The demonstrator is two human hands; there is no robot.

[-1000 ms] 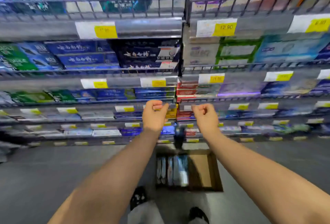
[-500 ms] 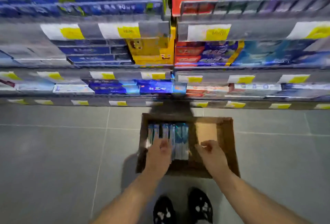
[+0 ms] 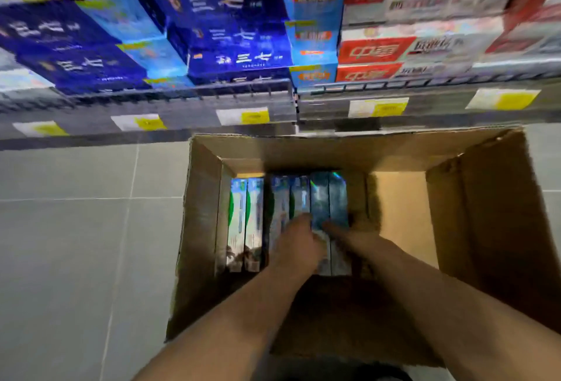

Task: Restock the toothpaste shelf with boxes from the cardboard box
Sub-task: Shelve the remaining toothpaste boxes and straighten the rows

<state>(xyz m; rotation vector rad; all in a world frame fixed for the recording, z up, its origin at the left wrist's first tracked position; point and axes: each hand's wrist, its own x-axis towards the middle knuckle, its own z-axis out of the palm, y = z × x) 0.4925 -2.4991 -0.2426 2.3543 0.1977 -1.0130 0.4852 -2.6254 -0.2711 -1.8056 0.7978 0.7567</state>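
Note:
An open cardboard box (image 3: 449,217) stands on the floor below the shelves. Several toothpaste boxes (image 3: 246,223) stand on edge in a row in its left half. Both my hands are down inside it. My left hand (image 3: 296,244) lies on the middle boxes, fingers pushed in among them. My right hand (image 3: 349,233) reaches the right end of the row, fingers against the outermost box (image 3: 329,198). Blur hides whether either hand grips a box. The lowest toothpaste shelf (image 3: 182,98) is right above the box.
Blue toothpaste packs (image 3: 230,31) and red ones (image 3: 373,50) fill the shelf above, with yellow price tags (image 3: 252,115) on its rail. The right half of the cardboard box shows bare bottom (image 3: 400,213). Grey floor tiles (image 3: 76,244) lie to the left.
I have bent down from the shelves towards the floor. Both hands dropped from shelf height into the cardboard box and now reach the toothpaste boxes inside.

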